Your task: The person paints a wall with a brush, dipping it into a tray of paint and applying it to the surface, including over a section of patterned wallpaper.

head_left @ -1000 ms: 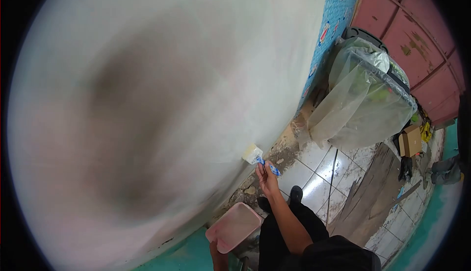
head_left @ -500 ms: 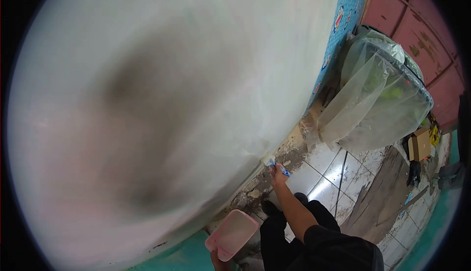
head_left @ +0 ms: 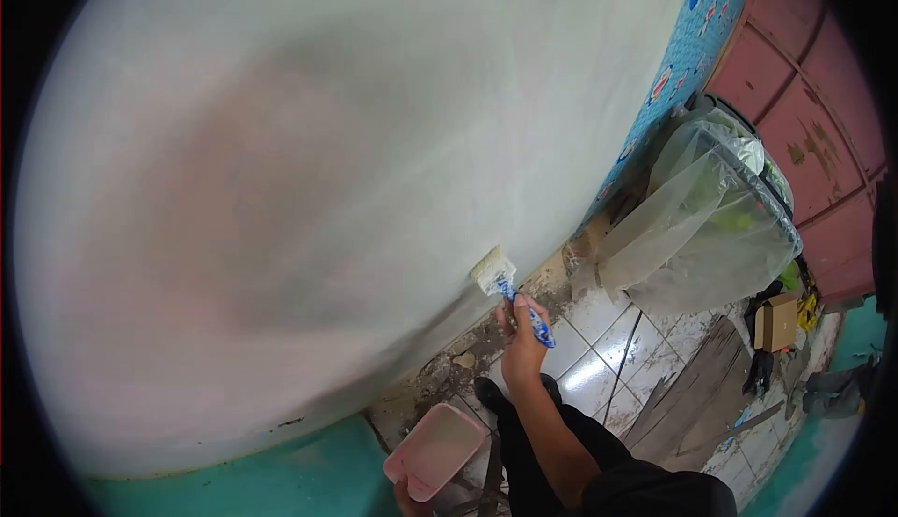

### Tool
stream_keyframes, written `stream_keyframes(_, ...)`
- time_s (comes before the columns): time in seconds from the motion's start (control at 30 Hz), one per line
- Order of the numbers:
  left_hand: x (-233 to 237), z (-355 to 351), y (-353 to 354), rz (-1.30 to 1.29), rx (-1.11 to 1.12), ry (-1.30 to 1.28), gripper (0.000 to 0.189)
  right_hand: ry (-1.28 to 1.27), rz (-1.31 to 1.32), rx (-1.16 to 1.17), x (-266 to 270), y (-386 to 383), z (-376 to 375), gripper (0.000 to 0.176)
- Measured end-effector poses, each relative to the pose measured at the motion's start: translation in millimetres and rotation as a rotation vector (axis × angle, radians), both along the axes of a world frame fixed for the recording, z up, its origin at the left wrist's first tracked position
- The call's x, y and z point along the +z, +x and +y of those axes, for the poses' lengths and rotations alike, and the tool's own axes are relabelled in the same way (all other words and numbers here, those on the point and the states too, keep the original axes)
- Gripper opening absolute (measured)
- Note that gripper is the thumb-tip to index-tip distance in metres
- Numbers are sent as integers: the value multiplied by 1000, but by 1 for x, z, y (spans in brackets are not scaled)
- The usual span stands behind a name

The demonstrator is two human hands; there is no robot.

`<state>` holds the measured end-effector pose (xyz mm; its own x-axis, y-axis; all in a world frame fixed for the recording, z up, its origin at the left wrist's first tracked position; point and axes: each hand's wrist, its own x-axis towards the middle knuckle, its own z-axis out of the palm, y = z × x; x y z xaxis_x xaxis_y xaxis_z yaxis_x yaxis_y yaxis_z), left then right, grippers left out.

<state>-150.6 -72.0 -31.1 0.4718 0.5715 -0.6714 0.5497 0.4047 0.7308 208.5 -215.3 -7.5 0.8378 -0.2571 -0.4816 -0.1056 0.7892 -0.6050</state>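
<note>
My right hand is closed round the blue-and-white handle of a paint brush. The brush's wide, pale bristles lie against the lower part of the whitish wall, just above its bottom edge. At the bottom of the view my left hand grips the near corner of a pink plastic tub, held tilted over the floor. Only part of that hand shows, and the tub has pale, whitish matter inside.
Dirty white floor tiles and a worn board lie to the right. Beyond stand a large plastic-covered bin, a small cardboard box and a pink panelled door. Blue patterned covering borders the wall.
My right hand has raised the brush from the wall's bottom edge up onto the white surface, and the bristles now show fully. The view has shifted slightly. My left hand still holds the tub.
</note>
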Motion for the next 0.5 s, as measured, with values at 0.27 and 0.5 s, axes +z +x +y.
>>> stream_keyframes(0.27,-46,-17,-27,-114,189,161,53,293,-141,131,-11,0,-27,19)
stream_keyframes(0.5,-52,-24,-14,58,-33,335,51,387,-24,141,-199,3,-3,24)
